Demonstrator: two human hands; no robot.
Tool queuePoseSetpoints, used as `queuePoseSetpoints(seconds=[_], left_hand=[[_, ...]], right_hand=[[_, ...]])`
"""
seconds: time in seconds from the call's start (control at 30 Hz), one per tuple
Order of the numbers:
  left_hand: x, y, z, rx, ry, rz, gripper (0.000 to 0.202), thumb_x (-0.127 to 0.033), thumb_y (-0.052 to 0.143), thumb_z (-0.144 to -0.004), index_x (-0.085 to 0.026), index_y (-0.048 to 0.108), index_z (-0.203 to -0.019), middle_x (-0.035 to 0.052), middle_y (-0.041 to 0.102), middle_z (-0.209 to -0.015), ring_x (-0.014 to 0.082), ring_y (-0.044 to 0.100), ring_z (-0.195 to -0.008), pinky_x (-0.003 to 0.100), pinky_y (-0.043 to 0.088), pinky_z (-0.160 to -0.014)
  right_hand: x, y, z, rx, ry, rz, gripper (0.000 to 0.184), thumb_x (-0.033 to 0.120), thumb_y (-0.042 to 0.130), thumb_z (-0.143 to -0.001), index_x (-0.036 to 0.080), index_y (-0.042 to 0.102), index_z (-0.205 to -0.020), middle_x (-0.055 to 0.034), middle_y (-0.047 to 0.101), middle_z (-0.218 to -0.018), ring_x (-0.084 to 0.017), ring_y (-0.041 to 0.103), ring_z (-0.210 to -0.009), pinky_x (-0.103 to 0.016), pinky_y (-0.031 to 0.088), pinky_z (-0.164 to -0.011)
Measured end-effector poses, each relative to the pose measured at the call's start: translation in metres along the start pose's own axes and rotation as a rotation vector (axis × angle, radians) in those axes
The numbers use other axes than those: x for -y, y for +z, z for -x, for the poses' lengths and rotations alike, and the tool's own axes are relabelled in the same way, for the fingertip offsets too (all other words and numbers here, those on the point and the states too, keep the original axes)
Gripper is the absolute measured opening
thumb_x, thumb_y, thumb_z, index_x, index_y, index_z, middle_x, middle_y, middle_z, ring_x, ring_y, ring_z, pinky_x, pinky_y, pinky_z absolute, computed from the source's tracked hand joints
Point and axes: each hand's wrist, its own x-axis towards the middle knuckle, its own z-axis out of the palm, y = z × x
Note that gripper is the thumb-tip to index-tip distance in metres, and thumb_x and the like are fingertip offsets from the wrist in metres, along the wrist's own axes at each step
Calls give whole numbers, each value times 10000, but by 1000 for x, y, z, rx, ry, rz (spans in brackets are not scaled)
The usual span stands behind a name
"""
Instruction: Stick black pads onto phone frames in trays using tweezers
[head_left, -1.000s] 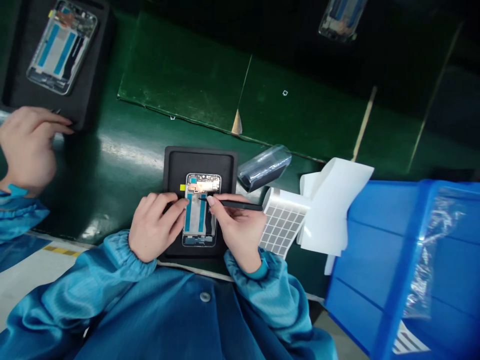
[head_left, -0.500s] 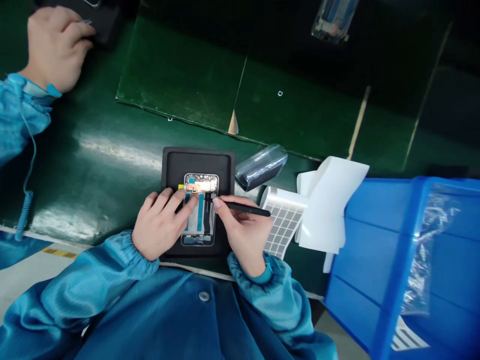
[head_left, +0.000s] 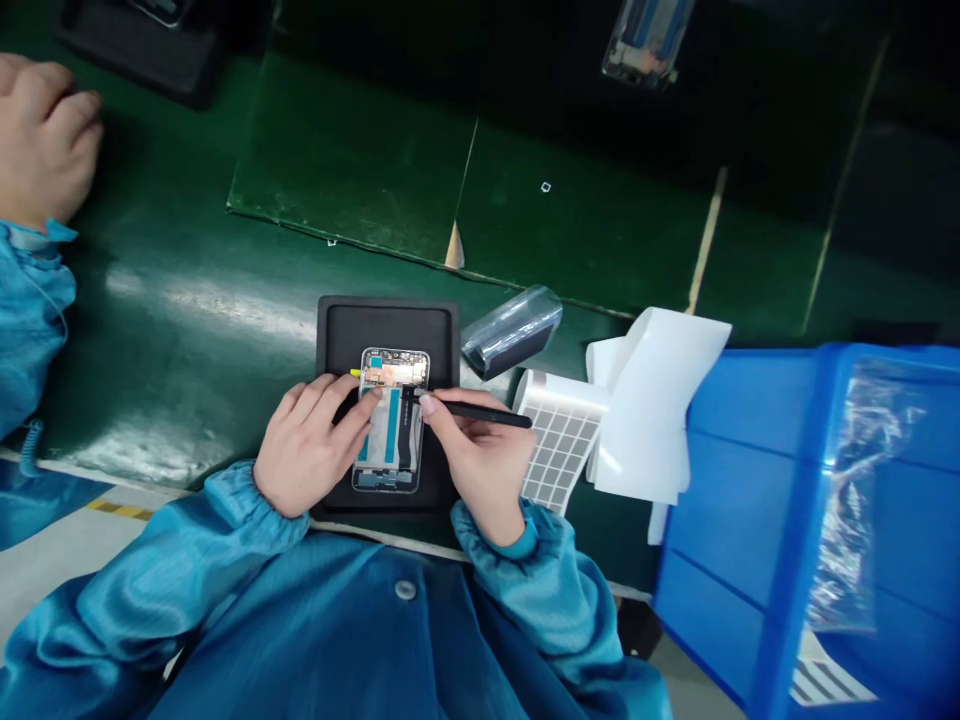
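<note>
An opened smartphone point(head_left: 391, 425), its circuit board, blue strips and black flex cable showing, lies in a black tray point(head_left: 390, 318). My left hand point(head_left: 311, 440) grips the phone's left side, the thumb on its inner face and the other fingers bent along the edge. A small yellow tab point(head_left: 355, 373) sticks out by the index fingertip. Between the thumb and fingers of my right hand point(head_left: 487, 465) are slim black tweezers point(head_left: 484, 411). Their tip points at the phone's upper right, near the top of the flex cable; whether it touches is too small to tell.
Right of the tray lie a curled clear film point(head_left: 516, 330), a grey-label sheet point(head_left: 559, 440) and white backing paper point(head_left: 651, 420). A blue bin point(head_left: 739, 480) stands at the right. A co-worker's hand point(head_left: 45, 140) is at upper left, near another black tray point(head_left: 142, 55). Another opened phone point(head_left: 646, 45) lies at the back.
The co-worker's hand has moved left and down, away from the far tray. The view has shifted slightly; both my hands, the phone and the tweezers keep nearly the same arrangement.
</note>
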Motion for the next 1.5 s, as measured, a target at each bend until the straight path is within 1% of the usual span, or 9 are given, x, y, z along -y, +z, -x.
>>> queuePoseSetpoints(seconds=[0.17,0.33,0.6,0.7,0.83,0.97,1.23,1.37,1.5], left_hand=[[2,11,9,-216,-220,64,350,-130,605,-881,-205,615,-1223,151,553,-1260,311,511,-1195,457,493,-981],[13,9,11,-167,-361,119,400,-105,482,-915,-198,531,-1301,124,515,-1197,210,612,-1054,325,562,-866],[133,-40,23,-203,-493,-244,388,-85,437,-865,-236,593,-1187,111,566,-1140,239,628,-892,369,556,-765],[154,-67,4,-306,-542,-336,401,-85,408,-843,-245,612,-1149,113,574,-1128,270,609,-900,445,526,-793],[121,-72,-59,-265,-443,-271,353,-157,468,-870,-225,621,-1180,116,602,-1175,287,601,-1013,448,501,-891],[63,-41,-155,-143,-342,-29,306,-241,557,-886,-221,622,-1184,63,663,-1088,217,639,-988,334,511,-889],[-4,14,-352,-62,-559,235,377,-408,526,-972,-129,604,-1215,172,673,-1191,266,630,-1134,372,479,-948],[-18,18,-398,-58,-633,326,405,-440,563,-969,-136,592,-1236,134,613,-1265,248,608,-1140,458,508,-976],[-21,13,-411,-71,-664,412,365,-381,592,-967,-146,585,-1245,103,602,-1252,212,620,-1081,441,540,-939]], right_hand=[[1,-10,-1,-25,-3,-46,152,312,835,-775,202,761,-848,-46,774,-814,-218,748,-715,-353,660,-707],[1,-26,-6,-38,-48,-60,176,341,843,-761,209,768,-850,-54,775,-808,-236,750,-729,-377,650,-737],[-8,-57,-18,-57,-82,121,344,550,809,-712,223,780,-815,-80,770,-753,-285,739,-648,-379,644,-644],[-13,-66,-22,-42,-102,171,393,616,772,-715,230,781,-790,-85,772,-753,-316,748,-681,-394,652,-656],[-17,-65,-19,0,-151,114,359,569,784,-735,219,794,-815,-84,779,-777,-302,748,-667,-381,660,-656],[-18,-53,-13,71,-174,-99,250,461,770,-799,213,785,-824,-82,782,-814,-284,757,-711,-365,659,-655],[-21,-46,-12,56,-156,-233,198,391,766,-822,194,760,-834,-71,766,-776,-254,749,-679,-336,635,-643],[-18,-44,-13,57,-147,-271,240,426,780,-802,187,760,-814,-74,759,-735,-257,742,-645,-325,625,-608],[-16,-43,-13,56,-133,-296,235,421,780,-805,187,767,-816,-83,766,-754,-259,746,-659,-325,623,-618]])
